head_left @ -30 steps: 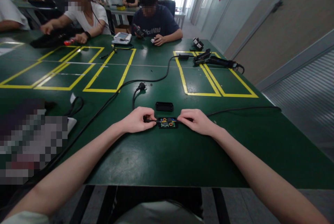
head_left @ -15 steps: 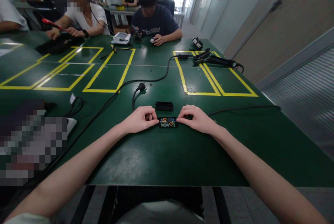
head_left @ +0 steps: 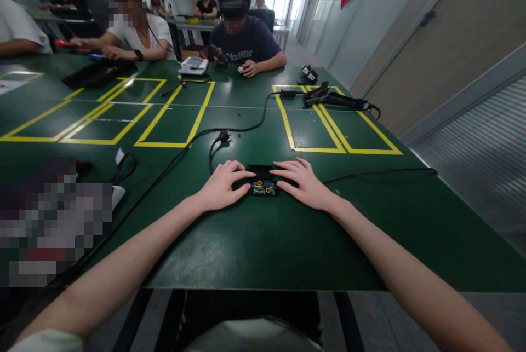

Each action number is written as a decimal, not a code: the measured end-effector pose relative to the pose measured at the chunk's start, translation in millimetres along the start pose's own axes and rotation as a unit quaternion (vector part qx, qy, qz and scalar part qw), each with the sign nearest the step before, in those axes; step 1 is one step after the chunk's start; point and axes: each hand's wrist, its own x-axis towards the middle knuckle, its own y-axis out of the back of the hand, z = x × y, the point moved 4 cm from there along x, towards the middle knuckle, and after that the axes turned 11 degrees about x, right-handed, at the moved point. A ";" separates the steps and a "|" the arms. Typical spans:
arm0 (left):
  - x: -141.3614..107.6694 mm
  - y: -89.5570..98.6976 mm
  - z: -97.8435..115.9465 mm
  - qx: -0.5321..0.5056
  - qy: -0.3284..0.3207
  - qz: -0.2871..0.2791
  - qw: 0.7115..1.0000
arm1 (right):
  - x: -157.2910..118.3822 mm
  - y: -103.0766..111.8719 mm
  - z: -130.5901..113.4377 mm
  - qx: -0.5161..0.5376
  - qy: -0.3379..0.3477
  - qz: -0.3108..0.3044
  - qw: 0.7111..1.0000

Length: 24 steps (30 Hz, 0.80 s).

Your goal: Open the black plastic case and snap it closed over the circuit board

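A small circuit board (head_left: 263, 188) with copper coils sits in a black plastic case on the green table in front of me. Just behind it lies a matching black cover (head_left: 262, 171), its hollow side showing. My left hand (head_left: 223, 188) is at the left ends of both parts, thumb beside the case and forefinger reaching to the cover. On the other side, my right hand (head_left: 303, 186) mirrors it, fingers apart. Both hands are open; whether the fingertips touch the parts is hard to make out. Several fingers partly cover the cover's ends.
A black cable with a plug (head_left: 223, 136) lies behind my left hand. Farther back are yellow tape outlines and a black corded tool (head_left: 339, 100). A pixelated item (head_left: 57, 220) rests at the left. Across the table, a person (head_left: 250, 40) in a dark shirt handles small parts.
My fingers have gone from pinching at both ends of the case to spread, with the forefingers now forward at the cover. The view has shifted slightly.
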 end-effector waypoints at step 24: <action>-3.7 0.9 6.4 -0.144 0.020 0.042 0.988 | 4.7 -2.1 -14.5 0.198 -0.041 0.124 0.972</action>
